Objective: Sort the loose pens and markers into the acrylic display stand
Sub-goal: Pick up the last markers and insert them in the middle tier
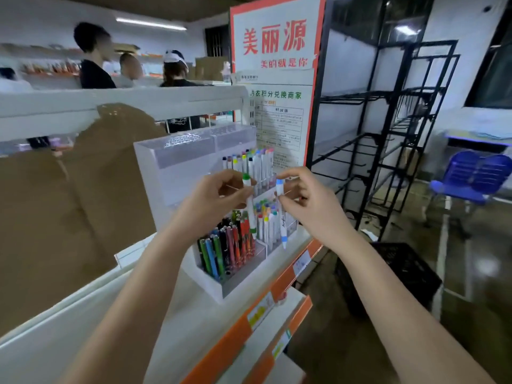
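A white marker w/ green caps (250, 206) is pinched upright in the left hand (219, 196), fingers curled round its upper part. A 2nd white marker w/ blue caps (282, 214) is pinched near its top by the right hand (307, 200), thumb and forefinger clamped on it, barrel hanging down. Both markers are held just in front of the acrylic display stand (177, 167), which is set on a white shelf (194, 295) w/ orange price strip. In the stand's near-left compartment, coloured pens (221, 245) are packed; to the right of these and in the tier above, white markers w/ coloured caps (257, 164) are stood upright. A brown cardboard sheet (69, 203) is seen at left, a black wire rack (388, 139) at right, a blue chair (471, 176) at far right. A red-lettered poster (274, 51) is hung behind the stand.
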Demonstrator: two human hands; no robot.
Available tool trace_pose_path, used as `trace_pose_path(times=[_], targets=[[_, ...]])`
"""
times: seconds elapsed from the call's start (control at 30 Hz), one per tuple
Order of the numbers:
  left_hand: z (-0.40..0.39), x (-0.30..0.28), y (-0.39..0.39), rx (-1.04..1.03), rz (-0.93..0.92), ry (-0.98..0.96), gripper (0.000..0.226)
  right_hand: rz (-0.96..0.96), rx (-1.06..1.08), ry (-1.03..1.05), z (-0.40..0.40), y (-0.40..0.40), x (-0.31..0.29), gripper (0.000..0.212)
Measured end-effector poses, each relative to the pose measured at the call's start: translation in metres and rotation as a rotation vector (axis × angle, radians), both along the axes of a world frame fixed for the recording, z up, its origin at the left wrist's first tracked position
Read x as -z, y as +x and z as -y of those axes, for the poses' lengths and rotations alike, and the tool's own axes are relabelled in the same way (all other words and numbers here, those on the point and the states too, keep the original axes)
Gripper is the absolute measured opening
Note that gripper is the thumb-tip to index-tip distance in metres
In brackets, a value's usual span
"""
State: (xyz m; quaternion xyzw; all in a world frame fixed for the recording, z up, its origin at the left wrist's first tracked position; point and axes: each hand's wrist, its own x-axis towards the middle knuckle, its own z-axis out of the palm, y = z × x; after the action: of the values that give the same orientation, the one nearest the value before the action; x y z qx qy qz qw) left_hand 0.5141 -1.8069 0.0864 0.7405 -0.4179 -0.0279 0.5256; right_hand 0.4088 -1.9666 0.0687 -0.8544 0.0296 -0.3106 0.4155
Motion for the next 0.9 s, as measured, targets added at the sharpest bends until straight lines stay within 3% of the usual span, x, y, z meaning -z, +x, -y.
trace_pose_path(times=[0.23, 0.5, 0.9], targets=[[0.055, -0.003, 0.054, -0.164, 0.048, -0.038, 0.006, 0.102, -0.017, 0.049, 0.053, 0.068, 0.000, 0.028], [0.101, 0.003, 0.102, -0.407, 0.067, -0.122, 0.008, 0.260, -0.179, -0.042, 0.104, 0.160, -0.007, 0.026], [0.119, 0.004, 0.101, -0.655, 0.026, -0.183, 0.009, 0.280, -0.483, -0.032, 0.129, 0.226, 0.004, 0.024]])
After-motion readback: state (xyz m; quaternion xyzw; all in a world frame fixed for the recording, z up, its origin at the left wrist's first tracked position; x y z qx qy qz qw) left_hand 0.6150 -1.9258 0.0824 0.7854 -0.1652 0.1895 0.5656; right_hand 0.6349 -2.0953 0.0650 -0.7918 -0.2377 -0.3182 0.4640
